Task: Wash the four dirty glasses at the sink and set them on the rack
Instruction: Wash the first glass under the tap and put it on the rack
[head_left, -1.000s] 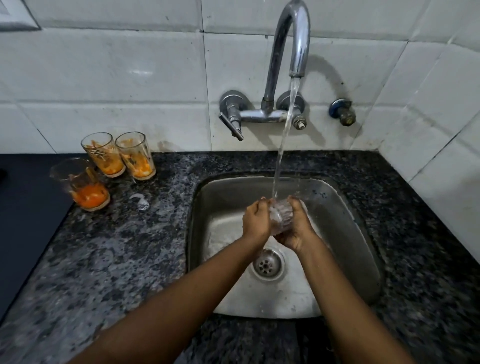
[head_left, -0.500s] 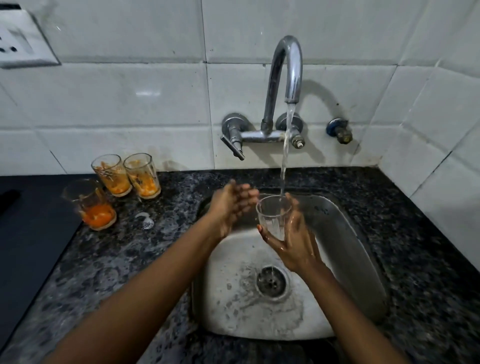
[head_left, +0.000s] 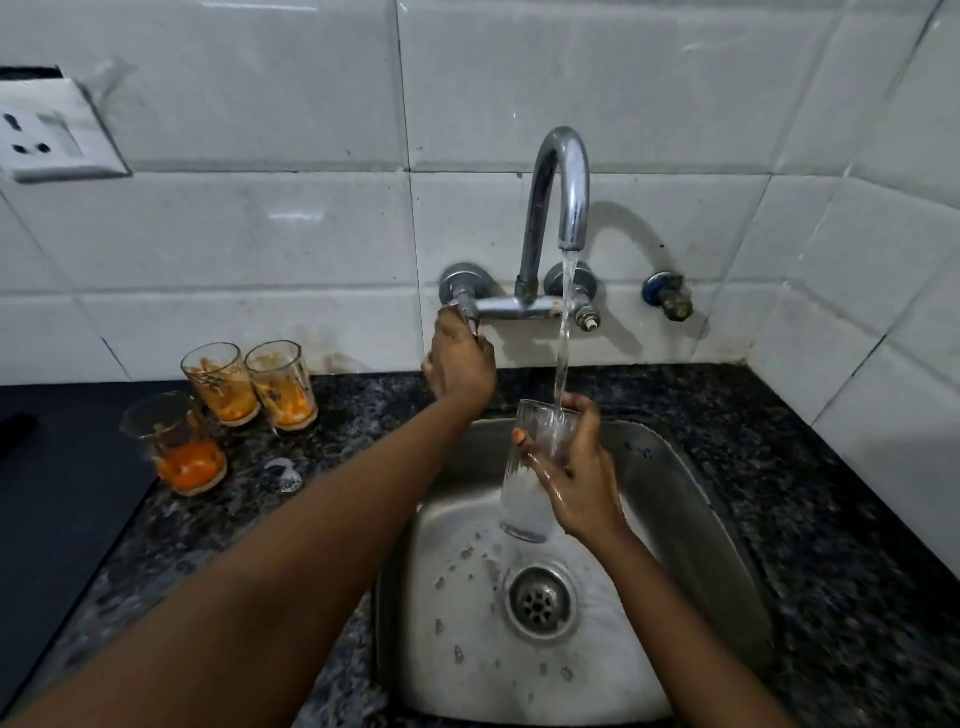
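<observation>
Presently, the right hand (head_left: 574, 478) is gripping the clear ribbed tumbler (head_left: 537, 475) upright under the running stream above the steel sink (head_left: 691, 499) to rinse it, while the left hand (head_left: 460, 364) is closing on the chrome tap lever (head_left: 462, 306), apparently to regulate flow.

Left arm stretched diagonally from lower left to frame centre; left hand (head_left: 460, 364) curled, fingers closed on tap lever (head_left: 470, 317). Right forearm rises from lower right; right hand (head_left: 574, 475) wet, wrapped around glass (head_left: 535, 467), thumb on its left side.
</observation>
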